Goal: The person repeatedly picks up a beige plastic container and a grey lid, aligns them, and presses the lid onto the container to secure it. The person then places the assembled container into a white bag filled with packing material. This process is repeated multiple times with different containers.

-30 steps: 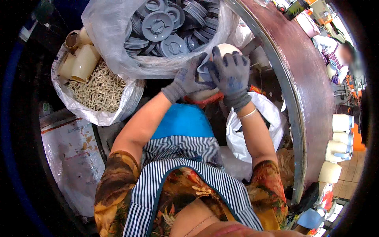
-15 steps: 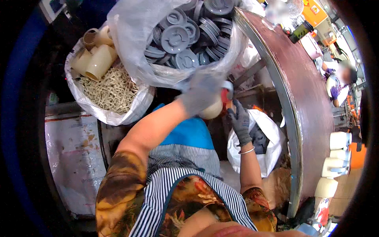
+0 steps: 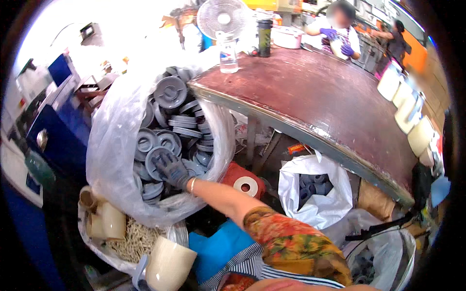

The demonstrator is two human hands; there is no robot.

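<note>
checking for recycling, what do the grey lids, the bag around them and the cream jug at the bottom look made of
Grey lids: likely moulded plastic, satin, with even colour and crisp raised rings.
Bag: probably thin plastic film, translucent and shiny, with soft creases.
Cream jug: smooth, fairly glossy, with a pale highlight; probably plastic, though glazed ceramic is possible.

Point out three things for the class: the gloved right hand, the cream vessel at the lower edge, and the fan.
Gloved right hand (image 3: pixel 172 169): head view, on its back.
Cream vessel (image 3: pixel 170 266): head view, on its side wall.
Fan (image 3: pixel 224 19): head view, on its pale hub.
</note>
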